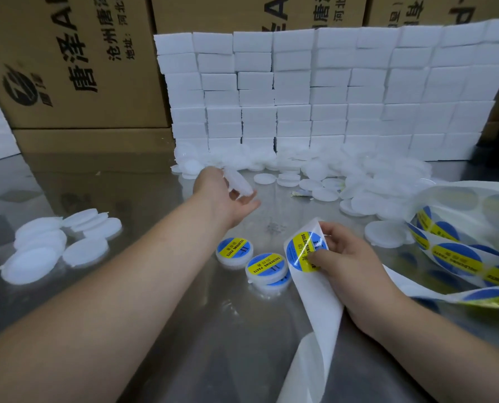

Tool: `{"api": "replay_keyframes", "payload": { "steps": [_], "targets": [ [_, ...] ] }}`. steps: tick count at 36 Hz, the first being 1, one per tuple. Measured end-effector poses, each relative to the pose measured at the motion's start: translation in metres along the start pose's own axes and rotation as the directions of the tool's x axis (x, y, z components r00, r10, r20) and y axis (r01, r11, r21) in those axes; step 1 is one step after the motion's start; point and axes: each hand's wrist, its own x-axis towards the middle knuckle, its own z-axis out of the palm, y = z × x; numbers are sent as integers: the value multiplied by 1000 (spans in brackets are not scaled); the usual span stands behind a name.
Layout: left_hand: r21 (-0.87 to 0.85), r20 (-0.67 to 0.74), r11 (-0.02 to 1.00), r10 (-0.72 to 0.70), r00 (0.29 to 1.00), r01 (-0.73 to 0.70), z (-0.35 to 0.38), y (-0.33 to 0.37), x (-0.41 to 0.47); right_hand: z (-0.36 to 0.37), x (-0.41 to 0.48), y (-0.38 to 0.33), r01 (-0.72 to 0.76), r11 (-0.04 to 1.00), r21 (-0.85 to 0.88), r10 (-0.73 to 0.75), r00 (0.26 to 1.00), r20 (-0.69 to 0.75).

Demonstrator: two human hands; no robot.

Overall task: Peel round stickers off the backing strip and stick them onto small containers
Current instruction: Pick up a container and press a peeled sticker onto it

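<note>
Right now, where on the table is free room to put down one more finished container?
Bare table lies between the left pile of blank containers and the cardboard boxes, and on the near side of the labelled containers. Crowded: along the foam blocks, where a heap of blanks lies, and at right under the sticker strip.

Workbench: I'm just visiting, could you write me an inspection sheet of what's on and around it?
Surface: shiny metal table.
Job's things: two labelled containers; blank containers piled left and heaped at back; sticker roll at right.
Clutter: crumpled scrap by the heap.
Hands: left hand holds a blank container; right hand pinches a sticker on the backing strip.
Cables: nothing seen.
Surroundings: stacked white boxes, cardboard cartons behind.
</note>
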Motion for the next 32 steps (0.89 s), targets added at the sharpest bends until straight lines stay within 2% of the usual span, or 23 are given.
{"api": "replay_keyframes", "payload": {
  "steps": [2, 5, 7, 9, 11, 13, 15, 18, 22, 26, 32],
  "targets": [
    [-19, 1, 1000, -17, 1000, 17, -7, -2, -17, 0, -1, -1, 6, 1000, -1, -6, 1000, 6],
    [80, 40, 996, -31, 999, 27, -16, -9, -42, 1, -3, -4, 18, 1000, 4, -18, 1000, 15],
    [215, 61, 976, 31, 998, -43, -20, -20, -57, 1, -4, -6, 20, 1000, -5, -20, 1000, 21],
    [370, 125, 909, 156, 980, -192, -23, -35, -70, 1, -4, -6, 21, 1000, -14, -21, 999, 28],
    [526, 242, 766, 282, 928, -370, -25, -49, -80, 1, -5, -7, 33, 999, -23, -32, 999, 33],
    [629, 394, 542, 396, 829, -558, -31, -59, -83, 2, -5, -7, 46, 999, -25, -45, 998, 37],
    [672, 510, 306, 468, 721, -674, -36, -62, -85, 2, -6, -7, 51, 999, -18, -50, 998, 44],
    [673, 613, 75, 500, 612, -736, -41, -62, -86, 2, -7, -8, 55, 999, -1, -54, 997, 55],
    [676, 694, -163, 468, 547, -719, -43, -63, -87, 2, -9, -7, 73, 997, 13, -74, 994, 74],
    [693, 710, -287, 431, 557, -661, -43, -65, -88, 3, -10, -7, 79, 995, 67, -86, 990, 116],
    [711, 696, -313, 442, 566, -629, -45, -64, -87, 2, -11, -8, 93, 988, 120, -113, 978, 174]
  ]
}}
